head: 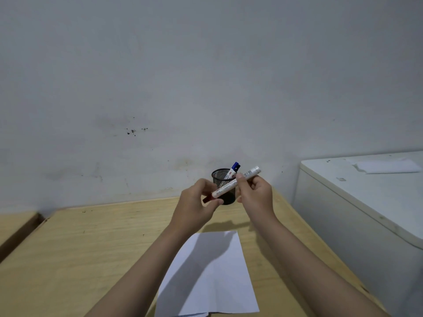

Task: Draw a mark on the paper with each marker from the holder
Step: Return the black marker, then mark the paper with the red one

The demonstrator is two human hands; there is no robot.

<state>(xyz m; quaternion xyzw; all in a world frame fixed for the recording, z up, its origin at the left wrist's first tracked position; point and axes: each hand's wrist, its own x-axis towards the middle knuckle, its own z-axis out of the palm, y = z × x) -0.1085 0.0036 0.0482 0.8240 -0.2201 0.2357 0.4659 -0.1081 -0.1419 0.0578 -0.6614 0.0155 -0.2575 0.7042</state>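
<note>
I hold a white-bodied marker with a red cap (225,187) level above the desk, in front of the black mesh holder (225,195). My left hand (196,203) pinches the red cap end. My right hand (255,194) grips the white barrel near its other end. A blue-capped marker (233,170) stands tilted in the holder. A white sheet of paper (210,277) lies on the desk below my forearms, partly in their shadow.
The light wooden desk (91,248) runs up to a stained white wall. A white cabinet (366,202) stands at the right with a white sheet on top. A second wooden surface (13,227) sits at the far left across a gap.
</note>
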